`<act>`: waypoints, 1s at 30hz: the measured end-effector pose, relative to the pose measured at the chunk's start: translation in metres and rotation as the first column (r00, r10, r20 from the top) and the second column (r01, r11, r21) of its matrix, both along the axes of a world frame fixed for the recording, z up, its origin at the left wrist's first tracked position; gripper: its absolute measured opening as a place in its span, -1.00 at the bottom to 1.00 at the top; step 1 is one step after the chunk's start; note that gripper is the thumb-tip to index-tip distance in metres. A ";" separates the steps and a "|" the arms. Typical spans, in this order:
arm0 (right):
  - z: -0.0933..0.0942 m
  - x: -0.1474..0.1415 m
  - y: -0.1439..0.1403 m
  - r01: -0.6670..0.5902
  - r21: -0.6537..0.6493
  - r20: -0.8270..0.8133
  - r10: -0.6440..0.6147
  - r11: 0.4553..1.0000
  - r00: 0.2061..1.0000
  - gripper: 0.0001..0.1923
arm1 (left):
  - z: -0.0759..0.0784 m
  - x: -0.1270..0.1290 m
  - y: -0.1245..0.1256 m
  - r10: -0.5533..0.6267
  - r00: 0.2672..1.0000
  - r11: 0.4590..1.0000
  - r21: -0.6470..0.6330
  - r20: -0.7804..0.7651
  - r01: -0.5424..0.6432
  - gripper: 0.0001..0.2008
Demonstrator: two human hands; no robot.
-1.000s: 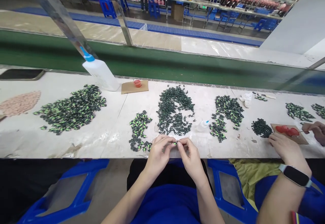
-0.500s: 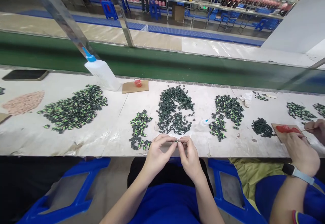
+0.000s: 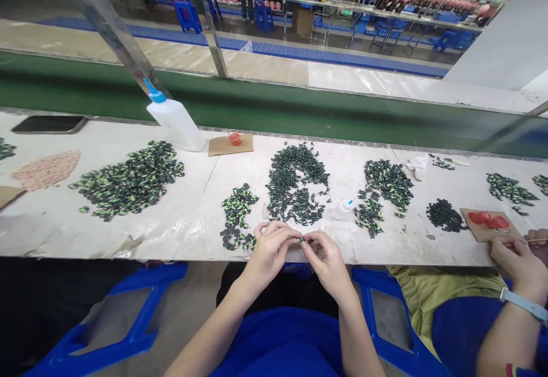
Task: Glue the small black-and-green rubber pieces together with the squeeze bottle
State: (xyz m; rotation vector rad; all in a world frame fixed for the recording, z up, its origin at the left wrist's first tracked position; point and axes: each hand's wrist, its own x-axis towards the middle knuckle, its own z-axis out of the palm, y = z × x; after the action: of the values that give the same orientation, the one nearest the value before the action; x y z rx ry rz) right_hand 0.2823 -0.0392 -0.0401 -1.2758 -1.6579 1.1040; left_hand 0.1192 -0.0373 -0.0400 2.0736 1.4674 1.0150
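1. At the near edge of the counter (image 3: 180,234), the left hand (image 3: 269,251) and right hand (image 3: 327,260) meet fingertip to fingertip over a small dark green piece (image 3: 302,240).
2. Each hand's grip is closed on that piece, thumb and forefinger pinching it from opposite ends; the piece sits just above the counter edge, between the two hands.
3. Judging by the pose, the step in hand looks like pressing or fitting two tiny parts together, though the piece is too small to tell its halves apart.
4. Just beyond the hands lies a pile of plain dark green pieces (image 3: 295,186); to its left, near the left hand, a smaller pile of green-and-yellow pieces (image 3: 236,217).
5. A small glue bottle with a blue tip (image 3: 343,209) lies on its side just right of the middle pile, with another dark pile (image 3: 383,191) behind it.
6. Farther left are a large mixed pile (image 3: 128,180), a big white bottle (image 3: 173,117) and a small red cup on cardboard (image 3: 234,138).
7. A co-worker's hand (image 3: 518,263) rests at the right near a cardboard with red paste (image 3: 488,220).
8. The next move would probably call for a steady pinch and a close look that the fit is seated before the piece is let go.
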 end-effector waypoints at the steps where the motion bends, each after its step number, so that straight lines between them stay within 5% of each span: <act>1: -0.001 0.000 0.000 -0.002 -0.030 -0.022 0.002 1.000 1.000 -0.85 | 0.000 0.000 0.000 -0.007 1.000 1.000 0.021 -0.009 0.007 -0.75; 14: -0.014 -0.002 0.002 0.018 -0.065 -0.101 -0.024 0.998 0.995 -0.84 | -0.003 0.002 -0.001 -0.016 0.997 0.988 0.155 -0.077 0.028 -0.73; 19: -0.015 0.010 0.001 0.031 -0.030 0.031 -0.030 0.999 0.999 -0.83 | -0.013 0.005 0.001 -0.047 0.996 0.997 0.061 -0.072 0.052 -0.77; 22: -0.017 0.036 0.001 0.143 0.057 0.156 -0.150 0.988 0.976 -0.81 | -0.015 -0.007 0.004 0.025 0.997 0.999 0.036 -0.068 -0.023 -0.78; 26: -0.016 0.076 0.008 0.403 0.223 0.257 -0.453 0.887 0.854 -0.73 | -0.015 -0.035 0.009 0.280 0.955 0.959 0.079 -0.097 -0.274 -0.83; 30: -0.014 0.090 0.019 0.573 0.384 0.238 -0.677 0.724 0.697 -0.58 | -0.017 -0.041 0.008 0.293 0.935 0.955 0.102 -0.198 -0.278 -0.89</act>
State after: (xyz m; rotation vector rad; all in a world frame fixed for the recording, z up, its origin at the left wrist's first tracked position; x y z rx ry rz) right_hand 0.3727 -0.0198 -0.0542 -1.7429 -1.3636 0.1968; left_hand 0.0784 -0.0292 -0.0567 2.1134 1.9119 0.9872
